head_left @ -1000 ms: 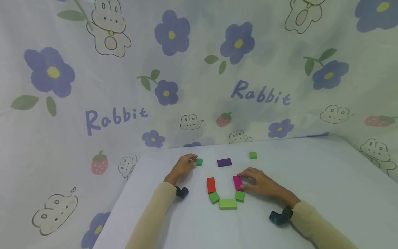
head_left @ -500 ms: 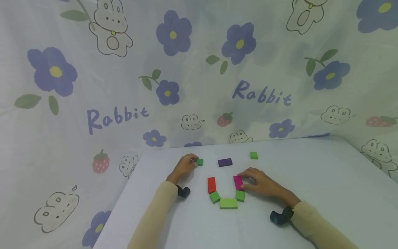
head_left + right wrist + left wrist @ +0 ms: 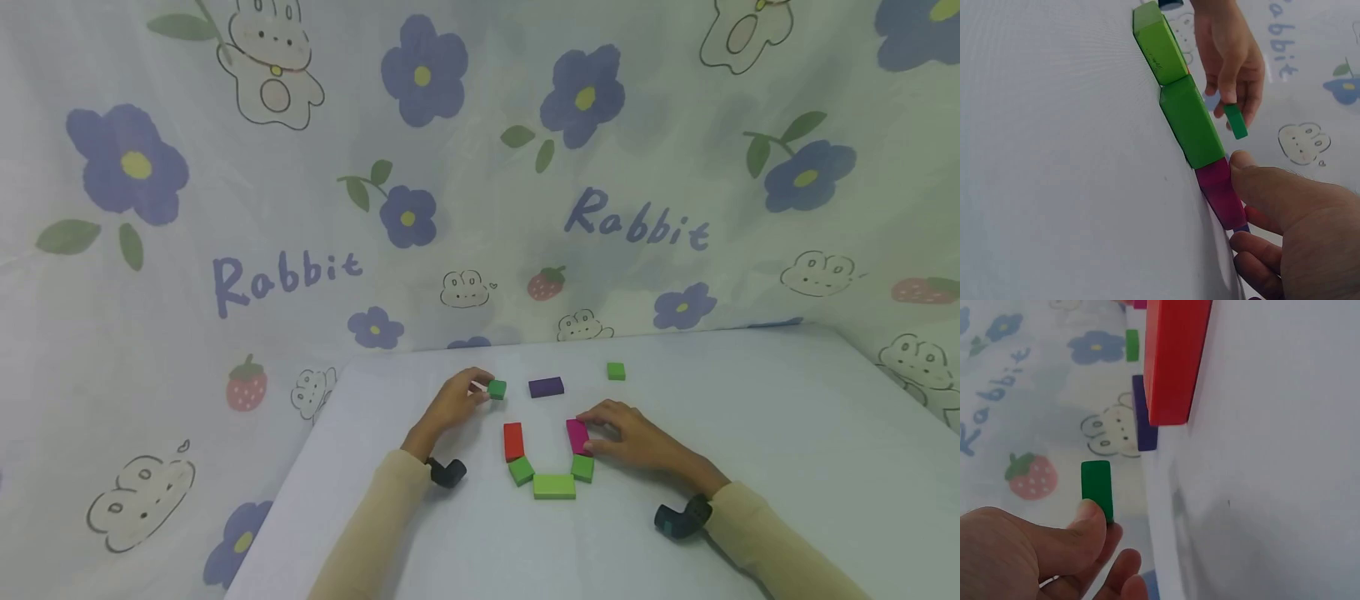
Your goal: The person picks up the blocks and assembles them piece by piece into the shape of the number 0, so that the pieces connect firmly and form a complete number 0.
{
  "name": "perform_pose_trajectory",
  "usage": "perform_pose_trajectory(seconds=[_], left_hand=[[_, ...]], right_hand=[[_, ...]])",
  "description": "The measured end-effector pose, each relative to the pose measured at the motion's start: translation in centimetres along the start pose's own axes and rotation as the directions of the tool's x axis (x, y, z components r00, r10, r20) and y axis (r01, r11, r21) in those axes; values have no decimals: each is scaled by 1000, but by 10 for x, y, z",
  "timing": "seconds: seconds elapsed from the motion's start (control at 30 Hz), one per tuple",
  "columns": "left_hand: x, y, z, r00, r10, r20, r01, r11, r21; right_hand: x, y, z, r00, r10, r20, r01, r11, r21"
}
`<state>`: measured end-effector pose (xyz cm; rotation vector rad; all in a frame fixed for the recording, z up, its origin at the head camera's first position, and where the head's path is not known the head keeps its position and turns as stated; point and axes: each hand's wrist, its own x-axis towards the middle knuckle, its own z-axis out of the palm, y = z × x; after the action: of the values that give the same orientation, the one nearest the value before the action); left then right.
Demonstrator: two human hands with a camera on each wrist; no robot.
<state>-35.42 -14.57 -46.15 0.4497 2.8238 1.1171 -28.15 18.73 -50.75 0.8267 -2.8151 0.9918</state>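
Note:
My left hand (image 3: 456, 402) pinches a dark green block (image 3: 1097, 487) between thumb and fingers, held up off the table to the left of a purple block (image 3: 546, 387). My right hand (image 3: 630, 437) has its thumb and fingers around a magenta block (image 3: 577, 437) that lies on the table. A small green block (image 3: 582, 468) adjoins the magenta one. From there a U shape runs through a lime block (image 3: 555, 487) and another green block (image 3: 521, 471) to a red block (image 3: 513, 442), which stands large in the left wrist view.
A light green block (image 3: 616, 372) lies toward the back right of the white table (image 3: 750, 417). Behind the table hangs a cloth (image 3: 480, 167) printed with rabbits and flowers. Dark wrist devices (image 3: 682, 517) sit on both forearms.
My left hand has raised the dark green block and carried it slightly right, closer to the purple block. The right hand stays at the magenta block. The head view has shifted a little.

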Motion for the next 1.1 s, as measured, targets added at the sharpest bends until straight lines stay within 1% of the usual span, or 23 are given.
perform_pose_trajectory(seconds=[0.17, 0.27, 0.37, 0.47, 0.6, 0.67, 0.9, 1.1], left_hand=[[-10, 6, 11, 999, -5, 32, 6, 1000, -28], [-15, 5, 17, 999, -14, 49, 16, 999, -52], [-19, 2, 21, 999, -9, 45, 12, 998, -68], [-20, 0, 23, 999, 12, 41, -9, 997, -78], [-19, 0, 25, 998, 34, 56, -29, 996, -79], [-20, 0, 27, 998, 25, 60, -20, 996, -81], [-17, -2, 34, 995, 53, 81, -47, 996, -74], [-20, -3, 32, 998, 34, 61, -30, 998, -61]], right_hand=[[0, 2, 0, 1000, 0, -2, 0, 1000, 7], [0, 1, 1, 1000, 4, 0, -4, 1000, 8], [0, 1, 2, 1000, 2, 5, -2, 1000, 14], [0, 1, 2, 1000, -8, -1, 8, 1000, 5], [0, 3, 1, 1000, -16, -13, 16, 1000, -8], [0, 3, 1, 1000, -19, -14, 19, 1000, -9], [-3, 4, -2, 999, -27, -35, 26, 1000, -14], [1, 3, -2, 999, -29, -13, 29, 1000, 7]])
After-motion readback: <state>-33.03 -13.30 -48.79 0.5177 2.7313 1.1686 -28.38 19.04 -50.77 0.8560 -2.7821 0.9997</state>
